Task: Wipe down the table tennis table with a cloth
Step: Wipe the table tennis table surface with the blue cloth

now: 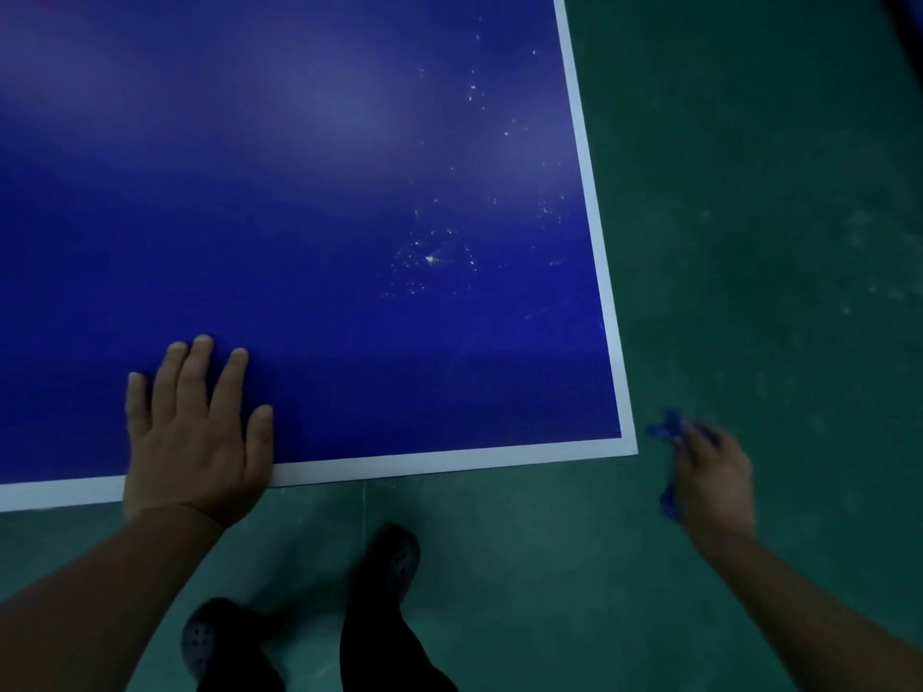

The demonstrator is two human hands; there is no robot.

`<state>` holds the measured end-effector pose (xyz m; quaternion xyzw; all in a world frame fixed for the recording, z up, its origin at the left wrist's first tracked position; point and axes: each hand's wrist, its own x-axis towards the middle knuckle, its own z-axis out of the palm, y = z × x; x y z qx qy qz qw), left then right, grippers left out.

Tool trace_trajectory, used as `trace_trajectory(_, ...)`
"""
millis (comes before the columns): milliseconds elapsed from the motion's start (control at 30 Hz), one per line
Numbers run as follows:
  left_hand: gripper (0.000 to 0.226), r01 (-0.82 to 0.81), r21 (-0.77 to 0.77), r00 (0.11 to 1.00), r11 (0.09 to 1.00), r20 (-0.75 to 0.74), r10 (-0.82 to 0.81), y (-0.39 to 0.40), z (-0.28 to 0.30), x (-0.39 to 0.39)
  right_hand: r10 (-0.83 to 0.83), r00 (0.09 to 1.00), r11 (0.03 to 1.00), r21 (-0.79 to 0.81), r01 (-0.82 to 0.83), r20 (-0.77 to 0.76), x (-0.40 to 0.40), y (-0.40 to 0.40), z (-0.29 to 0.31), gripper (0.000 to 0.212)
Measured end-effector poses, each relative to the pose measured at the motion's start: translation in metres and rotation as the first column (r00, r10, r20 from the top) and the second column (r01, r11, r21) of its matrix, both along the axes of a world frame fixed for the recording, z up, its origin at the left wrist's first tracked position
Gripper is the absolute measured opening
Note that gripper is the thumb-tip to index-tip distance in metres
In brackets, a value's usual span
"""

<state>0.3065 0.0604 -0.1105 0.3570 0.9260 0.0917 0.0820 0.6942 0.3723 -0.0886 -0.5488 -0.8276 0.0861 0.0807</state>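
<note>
And here we are at the near right corner of the deep blue table tennis table point(299, 192) with its white border line, the picture dim and a touch soft. The left hand point(195, 432) lies flat on the blue surface right at the near edge, fingers straight and slightly spread, thumb out toward the right, the heel of the palm covering the white line there. Off the table altogether, just beyond that near right corner and over the dark green floor point(774, 242), the right hand point(711, 479) has its fingers curled round a small crumpled blue cloth point(667, 429); bits of the fabric poke out above the fingertips and below the palm, though the blur makes it hard to tell exactly how the fingers wrap it. The cloth is not touching the table top. On the surface itself, a scatter of white specks point(429, 259) sits toward the right edge, thickest in a small cluster partway up from the near edge, thinner further up along the right side. Below the near edge, two dark perforated clog shoes point(399, 566) and black trouser legs stand on the green floor.
</note>
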Motion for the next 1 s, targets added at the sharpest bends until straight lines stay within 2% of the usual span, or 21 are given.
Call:
trace_trajectory(33, 0.068, 0.001, 0.004, 1.0, 1.0, 0.003, -0.001, 0.0, 0.001, 0.001, -0.133, 0.99, 0.991, -0.027, 0.131, -0.053, -0.003, 0.004, 0.006, 0.024)
trace_trajectory(67, 0.068, 0.0, 0.007, 1.0, 1.0, 0.006, 0.0, 0.001, 0.002, 0.002, -0.147, 0.984, 0.989, 0.009, 0.149, -0.098, -0.012, 0.004, 0.01, 0.028)
trace_trajectory(133, 0.069, -0.007, 0.011, 1.0, 1.0, 0.012, 0.007, 0.002, 0.004, 0.002, 0.063, 0.983, 0.994, 0.101, -0.046, -0.17, -0.047, -0.016, 0.014, 0.033)
trace_trajectory(200, 0.069, -0.005, 0.003, 1.0, 1.0, 0.016, 0.005, 0.001, 0.006, 0.003, 0.315, 0.928, 0.948, 0.119, -0.296, -0.201, -0.083, -0.049, 0.007, 0.032)
trace_trajectory(267, 0.07, -0.008, 0.004, 1.0, 1.0, 0.013, 0.008, 0.001, 0.007, 0.004, 0.547, 0.834, 0.836, 0.096, -0.54, -0.076, -0.105, -0.08, -0.004, 0.033)
trace_trajectory(300, 0.07, -0.009, 0.009, 1.0, 1.0, 0.012, 0.008, 0.002, 0.007, 0.003, 0.611, 0.791, 0.788, 0.099, -0.608, -0.005, -0.109, -0.083, -0.009, 0.03)
trace_trajectory(333, 0.069, -0.007, 0.011, 1.0, 1.0, 0.012, 0.007, 0.002, 0.008, 0.003, 0.58, 0.814, 0.813, 0.083, -0.576, -0.024, -0.109, -0.072, -0.009, 0.024)
trace_trajectory(400, 0.069, -0.004, 0.004, 1.0, 1.0, 0.015, 0.004, 0.003, 0.007, 0.003, 0.324, 0.946, 0.941, 0.099, -0.324, 0.018, -0.093, -0.028, -0.006, 0.014)
trace_trajectory(433, 0.069, -0.007, 0.002, 1.0, 1.0, 0.013, 0.007, 0.003, 0.007, 0.003, 0.16, 0.985, 0.983, 0.076, -0.164, 0.06, -0.085, -0.006, -0.001, 0.02)
trace_trajectory(500, 0.069, -0.008, 0.005, 1.0, 1.0, 0.011, 0.008, 0.002, 0.006, 0.004, -0.088, 0.996, 0.996, 0.009, 0.088, 0.029, -0.076, 0.019, 0.008, 0.032)
trace_trajectory(533, 0.069, -0.011, 0.013, 1.0, 1.0, 0.01, 0.011, 0.001, 0.006, 0.005, -0.07, 0.997, 0.997, 0.025, 0.07, -0.021, -0.083, 0.017, 0.015, 0.032)
trace_trajectory(633, 0.068, -0.011, 0.021, 1.0, 1.0, 0.004, 0.011, 0.001, 0.006, 0.004, 0.289, 0.939, 0.957, 0.038, -0.287, -0.185, -0.137, -0.038, 0.023, 0.019)
trace_trajectory(700, 0.068, -0.01, 0.017, 1.0, 1.0, 0.004, 0.01, 0.0, 0.005, 0.004, 0.504, 0.846, 0.86, 0.011, -0.51, -0.176, -0.173, -0.097, 0.016, 0.021)
trace_trajectory(800, 0.067, -0.012, 0.02, 1.0, 1.0, -0.006, 0.012, 0.0, 0.003, 0.004, 0.687, 0.722, 0.722, -0.04, -0.691, -0.082, -0.213, -0.159, -0.004, 0.045)
trace_trajectory(867, 0.067, -0.017, 0.017, 1.0, 1.0, -0.01, 0.017, 0.001, 0.002, 0.003, 0.722, 0.688, 0.689, -0.014, -0.725, -0.071, -0.224, -0.146, -0.013, 0.043)
trace_trajectory(900, 0.066, -0.015, 0.012, 1.0, 1.0, -0.012, 0.015, 0.001, 0.002, 0.003, 0.715, 0.698, 0.699, 0.026, -0.714, -0.04, -0.222, -0.127, -0.016, 0.038)
trace_trajectory(1000, 0.067, -0.013, 0.012, 1.0, 1.0, -0.006, 0.013, 0.002, 0.003, 0.003, 0.532, 0.843, 0.843, 0.049, -0.536, 0.081, -0.2, -0.048, -0.016, 0.034)
